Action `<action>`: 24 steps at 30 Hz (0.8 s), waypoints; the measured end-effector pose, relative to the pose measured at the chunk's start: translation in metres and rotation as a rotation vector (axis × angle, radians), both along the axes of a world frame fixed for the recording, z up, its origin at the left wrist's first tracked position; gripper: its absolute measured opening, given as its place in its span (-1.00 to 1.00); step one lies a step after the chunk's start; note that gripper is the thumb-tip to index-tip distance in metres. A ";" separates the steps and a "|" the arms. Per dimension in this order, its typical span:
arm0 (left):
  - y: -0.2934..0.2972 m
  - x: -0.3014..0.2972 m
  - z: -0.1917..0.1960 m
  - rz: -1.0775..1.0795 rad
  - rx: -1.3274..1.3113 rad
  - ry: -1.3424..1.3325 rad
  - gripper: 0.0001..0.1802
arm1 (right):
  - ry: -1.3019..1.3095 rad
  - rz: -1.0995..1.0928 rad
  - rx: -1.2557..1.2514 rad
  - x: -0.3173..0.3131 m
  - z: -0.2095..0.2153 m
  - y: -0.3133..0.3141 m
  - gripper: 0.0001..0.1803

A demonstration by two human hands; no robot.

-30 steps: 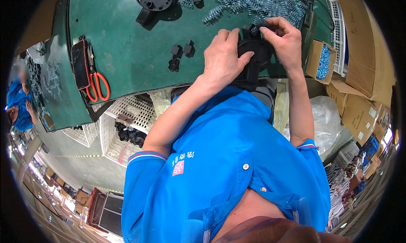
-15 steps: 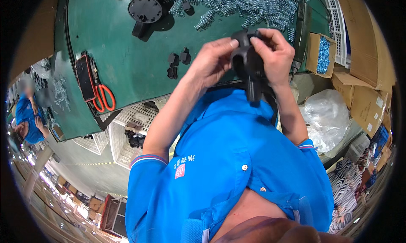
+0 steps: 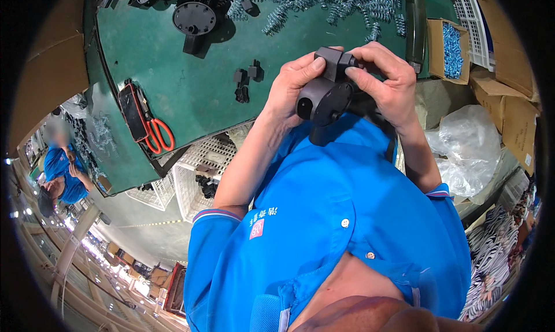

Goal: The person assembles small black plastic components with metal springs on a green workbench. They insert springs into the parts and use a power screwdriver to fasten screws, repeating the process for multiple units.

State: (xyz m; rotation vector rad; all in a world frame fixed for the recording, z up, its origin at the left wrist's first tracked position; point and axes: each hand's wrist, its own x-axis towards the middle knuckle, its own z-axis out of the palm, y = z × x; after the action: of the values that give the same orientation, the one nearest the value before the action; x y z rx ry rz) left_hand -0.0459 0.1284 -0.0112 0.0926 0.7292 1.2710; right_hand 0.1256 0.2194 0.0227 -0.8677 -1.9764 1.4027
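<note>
the left hand [image 3: 292,86] gripped a black housing [image 3: 325,95] over the worktop's [image 3: 179,83] near edge; the right hand's [image 3: 386,82] fingers pinched a small black block [image 3: 346,63] at its top. a slipping pinch could have dropped the block off that edge.

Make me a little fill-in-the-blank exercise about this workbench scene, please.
1. The bare left hand and bare right hand hold a chunky, plastic-looking assembly, coloured ____.
2. The orange-handled metal scissors lie on the ____ tabletop.
3. The open brown cardboard box of small blue pieces stands toward the picture's ____ side.

Missing words: black; green; right.
</note>
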 end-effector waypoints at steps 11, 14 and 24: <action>0.024 0.011 0.007 -0.016 0.639 1.984 -0.42 | -0.048 -0.157 0.286 -0.001 -0.071 -0.003 -0.71; 0.022 0.012 -0.019 -0.022 0.548 2.032 -0.42 | -0.281 -0.239 0.350 -0.001 -0.072 -0.012 -0.70; 0.031 0.009 -0.021 -0.193 0.481 1.857 -0.53 | -0.260 -0.285 0.345 0.000 -0.087 -0.012 -0.70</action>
State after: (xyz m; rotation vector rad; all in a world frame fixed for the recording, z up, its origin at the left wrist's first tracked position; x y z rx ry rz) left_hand -0.0372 0.1596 -0.0321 1.8529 1.8313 0.8519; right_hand 0.1257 0.2070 -0.0645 -1.1548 -2.0982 0.7916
